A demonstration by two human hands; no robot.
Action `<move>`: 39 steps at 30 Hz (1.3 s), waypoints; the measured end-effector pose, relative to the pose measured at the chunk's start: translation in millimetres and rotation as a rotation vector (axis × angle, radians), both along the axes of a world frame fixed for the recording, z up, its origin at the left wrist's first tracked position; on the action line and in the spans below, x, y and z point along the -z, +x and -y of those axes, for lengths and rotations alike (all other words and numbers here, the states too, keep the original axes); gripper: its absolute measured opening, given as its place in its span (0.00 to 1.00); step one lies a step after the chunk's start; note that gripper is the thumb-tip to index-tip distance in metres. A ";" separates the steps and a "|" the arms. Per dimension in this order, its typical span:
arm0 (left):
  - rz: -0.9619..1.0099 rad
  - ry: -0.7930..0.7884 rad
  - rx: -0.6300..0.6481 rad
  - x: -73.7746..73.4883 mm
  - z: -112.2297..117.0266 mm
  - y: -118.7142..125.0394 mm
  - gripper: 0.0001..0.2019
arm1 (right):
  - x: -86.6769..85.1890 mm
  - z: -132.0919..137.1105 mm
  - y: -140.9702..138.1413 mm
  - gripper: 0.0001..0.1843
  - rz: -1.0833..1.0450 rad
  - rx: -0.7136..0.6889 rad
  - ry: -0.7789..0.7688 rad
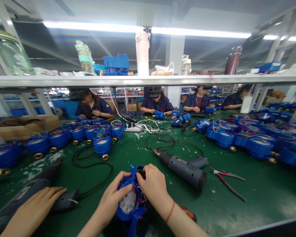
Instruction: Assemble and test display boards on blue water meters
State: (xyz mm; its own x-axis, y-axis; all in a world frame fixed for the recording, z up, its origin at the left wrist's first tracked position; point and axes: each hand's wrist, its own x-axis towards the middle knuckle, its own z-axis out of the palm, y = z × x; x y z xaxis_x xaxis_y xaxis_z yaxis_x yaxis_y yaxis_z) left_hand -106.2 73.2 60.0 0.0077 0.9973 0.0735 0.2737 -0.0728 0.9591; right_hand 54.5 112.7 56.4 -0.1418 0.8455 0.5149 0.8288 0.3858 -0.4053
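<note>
A blue water meter (132,200) is gripped just left of the grey heat gun (185,169). The left hand (113,197) is curled around its body. The right hand (154,184) is closed on its top, fingertips among the thin wires (138,195). A wire could likely be torn loose if tugged while the meter is twisted.

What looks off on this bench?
White scraps litter the green bench mat at left. Loose red and black wires spill from the round blue plastic meter held by the left hand and right hand.
</note>
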 end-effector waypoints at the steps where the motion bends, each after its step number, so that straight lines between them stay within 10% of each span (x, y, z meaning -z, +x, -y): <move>1: 0.000 -0.001 -0.001 0.0 0.3 0.5 0.21 | 1.4 -0.9 -0.1 0.07 -0.014 -0.015 -0.001; 15: -0.036 -0.010 -0.026 -5.6 2.1 3.9 0.21 | -5.7 -4.6 35.7 0.10 -0.199 -0.610 0.079; 23: -0.069 -0.046 -0.065 -6.4 -8.1 0.2 0.20 | -26.5 9.0 73.2 0.09 -0.946 -0.509 -0.055; 29: -0.177 -0.013 -0.086 -13.9 -9.8 -3.2 0.25 | -47.0 29.7 83.5 0.26 -1.657 -0.445 -0.367; 33: -0.390 0.226 -0.251 -24.8 -2.3 0.7 0.26 | -66.2 42.3 93.6 0.11 -1.984 -0.321 -0.542; 39: -0.522 0.553 -0.105 -52.9 37.2 47.1 0.14 | -85.8 55.3 100.5 0.26 -2.233 -0.306 -0.685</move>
State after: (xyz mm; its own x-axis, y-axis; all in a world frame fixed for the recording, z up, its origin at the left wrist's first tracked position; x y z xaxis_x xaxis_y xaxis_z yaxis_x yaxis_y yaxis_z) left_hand -59.0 36.0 112.9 0.0862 0.8137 0.5749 0.7131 -0.4534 0.5347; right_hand 155.0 57.4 142.2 -0.0835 0.9670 -0.2407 -0.9288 -0.1631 -0.3327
